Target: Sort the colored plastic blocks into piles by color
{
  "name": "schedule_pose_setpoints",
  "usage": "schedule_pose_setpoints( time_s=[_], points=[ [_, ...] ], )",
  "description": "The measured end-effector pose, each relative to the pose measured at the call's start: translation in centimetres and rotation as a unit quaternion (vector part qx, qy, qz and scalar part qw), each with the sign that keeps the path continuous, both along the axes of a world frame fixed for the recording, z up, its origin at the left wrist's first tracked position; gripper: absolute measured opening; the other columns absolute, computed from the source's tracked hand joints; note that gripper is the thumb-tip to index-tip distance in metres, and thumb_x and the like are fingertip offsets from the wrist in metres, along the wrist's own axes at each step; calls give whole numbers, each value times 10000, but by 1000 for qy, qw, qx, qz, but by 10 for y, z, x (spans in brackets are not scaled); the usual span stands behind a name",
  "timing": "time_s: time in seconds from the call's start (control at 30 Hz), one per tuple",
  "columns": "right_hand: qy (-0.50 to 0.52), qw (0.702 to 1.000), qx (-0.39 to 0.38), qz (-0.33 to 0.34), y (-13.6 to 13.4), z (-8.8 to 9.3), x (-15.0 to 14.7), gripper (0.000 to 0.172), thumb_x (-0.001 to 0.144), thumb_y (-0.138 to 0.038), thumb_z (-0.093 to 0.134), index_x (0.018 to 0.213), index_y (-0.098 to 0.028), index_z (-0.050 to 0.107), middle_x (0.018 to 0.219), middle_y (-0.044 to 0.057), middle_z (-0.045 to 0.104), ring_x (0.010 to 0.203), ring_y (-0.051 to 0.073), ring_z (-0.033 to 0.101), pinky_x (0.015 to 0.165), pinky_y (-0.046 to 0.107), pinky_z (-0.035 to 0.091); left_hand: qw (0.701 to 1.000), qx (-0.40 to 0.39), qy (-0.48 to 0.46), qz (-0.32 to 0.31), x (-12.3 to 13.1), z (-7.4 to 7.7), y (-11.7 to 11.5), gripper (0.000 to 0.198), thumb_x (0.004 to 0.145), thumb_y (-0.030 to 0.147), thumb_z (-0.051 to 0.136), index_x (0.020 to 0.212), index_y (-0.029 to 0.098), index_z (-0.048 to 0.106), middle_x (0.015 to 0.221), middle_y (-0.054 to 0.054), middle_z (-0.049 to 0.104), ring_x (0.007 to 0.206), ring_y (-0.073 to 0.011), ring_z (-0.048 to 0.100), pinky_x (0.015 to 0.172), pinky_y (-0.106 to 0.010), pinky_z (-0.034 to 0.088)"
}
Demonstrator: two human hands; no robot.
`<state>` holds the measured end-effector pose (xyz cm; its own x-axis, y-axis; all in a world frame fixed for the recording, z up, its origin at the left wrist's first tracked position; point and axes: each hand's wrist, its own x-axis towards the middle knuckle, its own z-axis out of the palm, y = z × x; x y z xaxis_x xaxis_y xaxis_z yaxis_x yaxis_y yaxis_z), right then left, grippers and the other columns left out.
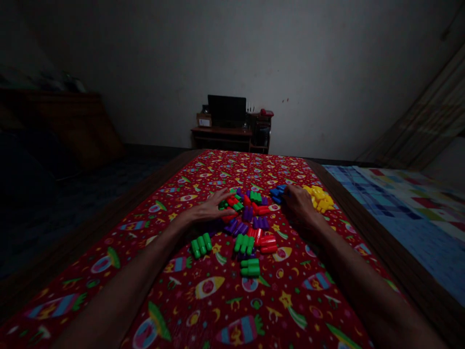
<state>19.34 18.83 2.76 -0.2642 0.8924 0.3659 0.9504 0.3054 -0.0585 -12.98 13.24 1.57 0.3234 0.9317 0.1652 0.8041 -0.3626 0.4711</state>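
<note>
My left hand (212, 207) reaches in from the left, its thumb and fingers apart at the edge of a mixed pile of plastic building pieces. Red pieces (262, 210), purple pieces (260, 223) and green pieces (244, 244) lie jumbled there. My right hand (300, 199) is lowered beside a small heap of blue pieces (278, 194), its fingers curled together. Whatever those fingers hold is hidden. Just right of that hand sits a heap of yellow pieces (320, 198). One green piece (201, 245) lies apart on the left, another green piece (250, 267) nearest me.
A red cloth (232, 310) with rockets and stars covers the surface under the pieces. Beyond it, a dark monitor (227, 110) stands on a small desk (221, 131) against the wall. Checked bedding (392, 213) lies on the right, and a wooden cabinet (61, 126) stands at left.
</note>
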Motion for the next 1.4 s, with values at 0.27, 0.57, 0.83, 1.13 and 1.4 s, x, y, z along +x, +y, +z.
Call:
schedule_pose_setpoints(
  time_s=[0.27,0.57,0.83,1.13,1.4],
  points=[
    [38,988,2,149,-20,21,-31,275,895,-185,437,860,-136,705,835,97,701,763,163,584,673,242,372,999,42,-16,10,8,0,2,560,742,440,589,1252,211,614,1293,-81,612,1189,-305,551,1031,-415,429],
    [-47,873,-66,480,-61,-1,-104,461,801,-33,507,1247,-118,584,1252,165,596,1135,226,517,942,347,414,985,119,-118,40,-11,-24,14,449,779,351,488,1168,187,638,1223,-87,639,1192,-258,541,1060,-442,409],
    [-91,909,-92,396,-63,3,-108,441,877,-73,450,1290,-197,541,1090,117,660,1005,227,548,828,350,441,982,119,-137,43,-9,-24,14,477,863,431,391,1150,141,637,1223,-129,634,1165,-242,563,1052,-426,415],
    [24,947,-129,294,-61,11,-99,272,793,-274,656,1037,-156,678,892,83,690,827,189,605,676,251,388,975,169,-126,73,-1,-11,5,428,867,374,394,1177,196,629,1209,-80,649,1201,-241,536,1069,-433,393],
    [341,870,-237,265,-38,16,-96,229,741,-240,622,917,-130,719,772,-6,678,702,147,574,616,214,387,983,89,-156,27,28,23,-11,530,844,591,444,1071,183,693,1116,-81,707,1030,-258,638,932,-365,491]
  ],
)
